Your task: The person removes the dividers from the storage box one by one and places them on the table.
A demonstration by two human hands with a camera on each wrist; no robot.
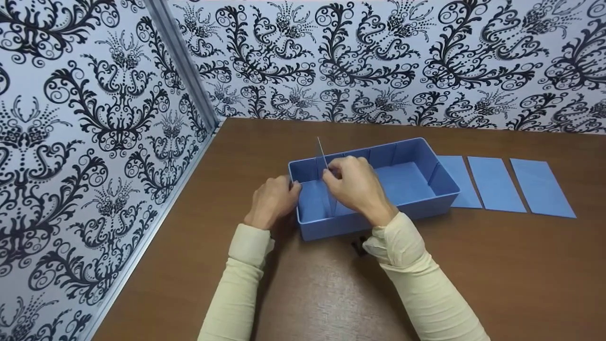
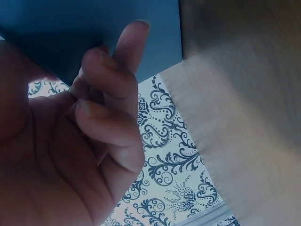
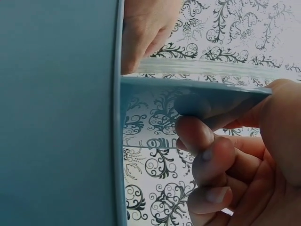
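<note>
A long blue plastic bin (image 1: pixel 331 228) sits at a slant on the brown table, with upright slots along its inner walls. At its left end my left hand (image 1: pixel 271 201) grips the end wall, thumb at the rim and fingers on the outside, under the blue wall (image 2: pixel 155 42) in the left wrist view. My right hand (image 1: pixel 357 182) pinches a thin blue divider panel (image 3: pixel 197 96) between thumb and fingers. The divider stands crosswise in the left part of the bin, its far corner rising above the back rim. Its lower edge is partly hidden by the right hand.
Flat blue panels lie on the table right of the bin: one panel (image 1: pixel 459 184) partly behind the bin, a middle panel (image 1: pixel 497 184) and a far-right panel (image 1: pixel 543 188). A small black object (image 1: pixel 358 246) lies by the right cuff. Patterned walls (image 1: pixel 378 61) border the table behind and left.
</note>
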